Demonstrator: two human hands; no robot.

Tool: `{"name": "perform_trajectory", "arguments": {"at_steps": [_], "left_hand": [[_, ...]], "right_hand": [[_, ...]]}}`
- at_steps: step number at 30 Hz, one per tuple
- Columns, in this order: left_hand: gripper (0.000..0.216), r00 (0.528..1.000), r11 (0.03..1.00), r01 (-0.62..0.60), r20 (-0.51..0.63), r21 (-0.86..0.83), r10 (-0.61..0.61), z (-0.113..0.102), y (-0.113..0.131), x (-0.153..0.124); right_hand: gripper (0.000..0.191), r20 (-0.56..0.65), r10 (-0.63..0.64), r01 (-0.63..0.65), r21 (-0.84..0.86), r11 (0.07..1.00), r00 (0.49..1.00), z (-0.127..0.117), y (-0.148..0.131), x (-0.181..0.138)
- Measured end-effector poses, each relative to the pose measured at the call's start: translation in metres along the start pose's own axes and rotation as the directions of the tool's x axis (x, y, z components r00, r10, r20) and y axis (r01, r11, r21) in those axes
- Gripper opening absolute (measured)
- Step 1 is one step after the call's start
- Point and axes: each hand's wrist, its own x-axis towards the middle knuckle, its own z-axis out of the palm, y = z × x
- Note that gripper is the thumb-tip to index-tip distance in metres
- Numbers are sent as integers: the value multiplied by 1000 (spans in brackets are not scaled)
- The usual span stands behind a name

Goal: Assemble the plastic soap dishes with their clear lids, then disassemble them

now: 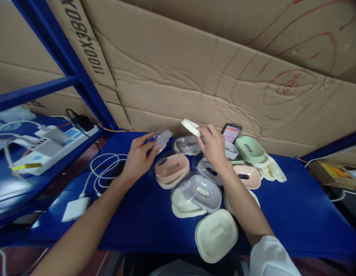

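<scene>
I see the clear lid (162, 138) pinched in my left hand (139, 155), just above the far side of the table (295, 214). My right hand (214, 147) has its fingers closed on a cream tray (191, 127), raised beside it. Below, the pink dish (172, 168) and grey dish (202, 191) look lidded. The green dish (249, 148) and front cream dish (216, 234) lie uncovered, so I judge it partway.

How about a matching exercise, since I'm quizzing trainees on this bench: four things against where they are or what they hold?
1 left hand
2 right hand
3 green soap box
4 cream soap box

A nearest front edge of blue table
B grips cream tray
C right of phone
D grips clear lid

Pairs: 1-D, 2-B, 3-C, 4-A
</scene>
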Motion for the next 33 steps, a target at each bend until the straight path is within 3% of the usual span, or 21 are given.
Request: {"name": "perform_trajectory", "arguments": {"at_steps": [4,8,14,21,28,33], "left_hand": [[33,984,977,-149,123,150,131,4,4,-5],[35,982,977,-137,152,165,113,4,3,-5],[40,994,992,-29,107,121,16,2,1,-1],[37,992,994,44,114,104,-56,0,4,-2],[59,979,967,104,148,231,-140,6,-17,-4],[64,953,902,204,133,380,-271,2,-14,-8]], "right_hand": [[29,304,21,16,-120,993,953,2,-4,-1],[46,479,1,28,-54,998,878,2,-11,-5],[46,377,-20,19,6,1000,926,-3,-10,-7],[41,381,-67,45,65,997,922,-3,-12,-7],[37,340,-135,96,129,987,931,-6,-18,-8],[35,309,-152,105,161,981,939,-12,-23,-7]]}}
